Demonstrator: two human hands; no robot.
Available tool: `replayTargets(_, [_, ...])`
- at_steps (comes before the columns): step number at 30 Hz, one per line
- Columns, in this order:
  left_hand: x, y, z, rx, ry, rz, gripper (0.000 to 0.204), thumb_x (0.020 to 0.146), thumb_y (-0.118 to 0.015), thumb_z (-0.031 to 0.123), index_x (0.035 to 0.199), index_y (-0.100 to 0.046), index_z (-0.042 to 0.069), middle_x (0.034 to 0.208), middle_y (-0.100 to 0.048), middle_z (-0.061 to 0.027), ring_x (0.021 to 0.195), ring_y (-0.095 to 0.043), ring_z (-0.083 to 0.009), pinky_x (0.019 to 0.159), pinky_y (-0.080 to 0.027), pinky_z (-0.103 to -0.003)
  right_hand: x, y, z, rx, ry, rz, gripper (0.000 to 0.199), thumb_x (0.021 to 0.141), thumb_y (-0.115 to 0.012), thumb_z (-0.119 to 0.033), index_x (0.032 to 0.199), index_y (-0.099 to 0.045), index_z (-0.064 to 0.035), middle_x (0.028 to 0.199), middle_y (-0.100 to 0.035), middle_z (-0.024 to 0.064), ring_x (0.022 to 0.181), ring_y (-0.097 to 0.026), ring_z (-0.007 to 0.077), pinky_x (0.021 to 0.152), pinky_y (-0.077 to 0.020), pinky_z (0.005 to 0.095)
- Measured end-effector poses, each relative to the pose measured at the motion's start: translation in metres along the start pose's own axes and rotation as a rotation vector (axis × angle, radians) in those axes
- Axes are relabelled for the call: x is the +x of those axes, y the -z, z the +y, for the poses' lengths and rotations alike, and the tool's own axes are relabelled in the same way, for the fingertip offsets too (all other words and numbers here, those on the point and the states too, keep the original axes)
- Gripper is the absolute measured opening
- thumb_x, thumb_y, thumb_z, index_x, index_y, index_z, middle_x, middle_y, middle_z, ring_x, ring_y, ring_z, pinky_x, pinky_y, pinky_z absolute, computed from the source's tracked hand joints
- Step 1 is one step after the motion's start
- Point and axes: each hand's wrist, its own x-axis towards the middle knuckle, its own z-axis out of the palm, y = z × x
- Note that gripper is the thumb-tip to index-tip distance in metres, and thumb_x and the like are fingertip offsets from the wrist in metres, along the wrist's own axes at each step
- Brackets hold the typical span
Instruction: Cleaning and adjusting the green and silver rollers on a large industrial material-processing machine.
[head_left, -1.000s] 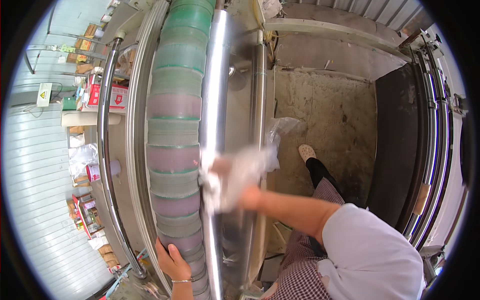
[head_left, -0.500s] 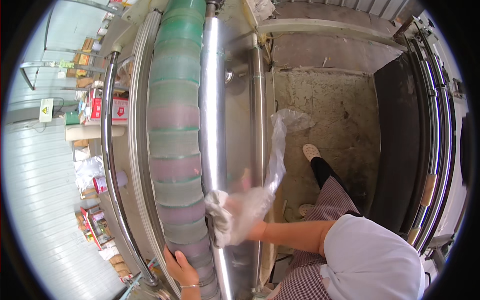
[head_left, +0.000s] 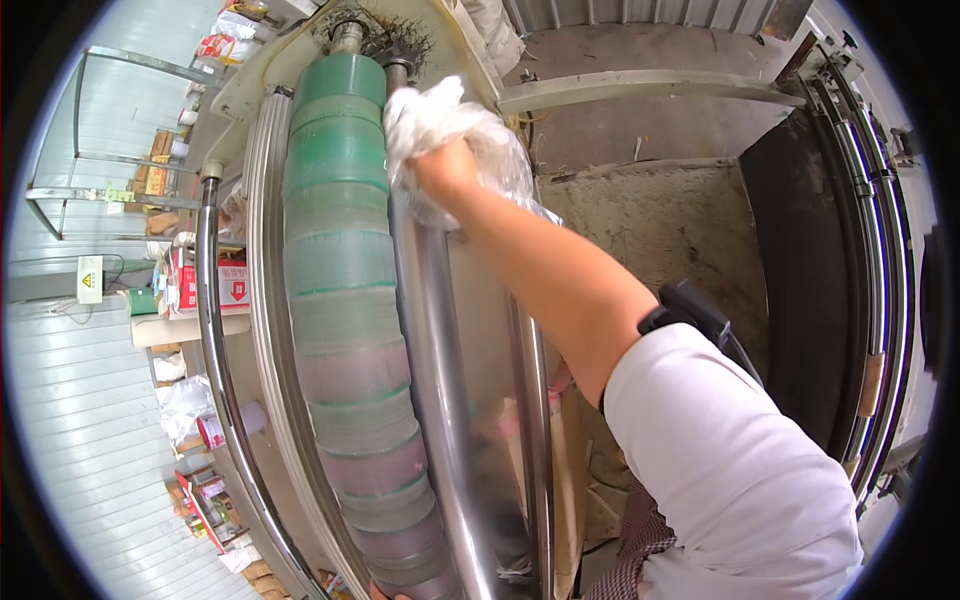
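My right hand [head_left: 443, 168] is stretched out to the far end of a long shiny steel roller [head_left: 430, 340] and grips a crumpled clear plastic sheet [head_left: 440, 115] pressed against it. Beside the steel roller lies a thick roller wound with green and pale purple bands [head_left: 345, 330]. My left hand is almost out of sight: only a sliver of fingers [head_left: 380, 594] shows at the bottom edge, at the near end of the banded roller, and its grip is hidden.
A thin curved steel bar [head_left: 215, 380] runs along the machine's left side. Cardboard boxes [head_left: 205, 285] and bags lie on the floor at left. Bare concrete floor [head_left: 680, 210] is at right, then a dark machine frame with rails [head_left: 860, 300].
My right hand has slid with the plastic sheet from the near part of the steel roller up to its far end. My head has leaned forward, and the left hand has dropped almost out of view.
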Motion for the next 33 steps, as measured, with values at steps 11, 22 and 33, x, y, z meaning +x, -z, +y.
replayTargets(11, [0.029, 0.015, 0.030, -0.020, -0.126, -0.065, 0.081, 0.091, -0.043, 0.052, 0.138, -0.025, -0.012, 0.141, -0.028, -0.0330, 0.131, -0.027, -0.0452, 0.109, -0.021, -0.047, -0.195, 0.041, 0.050, 0.312, -0.112, -0.271, 0.023, 0.075, -0.060, -0.006, 0.097, -0.065, -0.0024, 0.104, -0.063, 0.0182, 0.103, -0.057, 0.0346, 0.094, -0.0413, 0.0417])
replayTargets(22, [0.175, -0.004, 0.224, -0.171, -0.274, -0.101, 0.106, 0.056, -0.074, 0.015, 0.143, -0.016, -0.004, 0.141, -0.032, -0.0234, 0.131, -0.032, -0.0336, 0.110, -0.022, -0.038, -0.017, 0.007, 0.089, 0.173, -0.175, -0.283, 0.026, 0.075, -0.054, -0.004, 0.098, -0.065, -0.0035, 0.101, -0.066, 0.0172, 0.091, -0.064, 0.0281, 0.076, -0.0498, 0.0354])
replayTargets(33, [0.178, 0.005, 0.236, 0.084, -0.271, -0.082, 0.107, 0.061, -0.082, 0.033, 0.139, -0.022, -0.009, 0.137, -0.033, -0.0317, 0.129, -0.031, -0.0429, 0.108, -0.025, -0.045, 0.023, 0.020, 0.039, 0.315, -0.224, -0.248, 0.024, 0.078, -0.050, -0.006, 0.097, -0.061, 0.0002, 0.092, -0.064, 0.0215, 0.087, -0.062, 0.0342, 0.077, -0.0488, 0.0445])
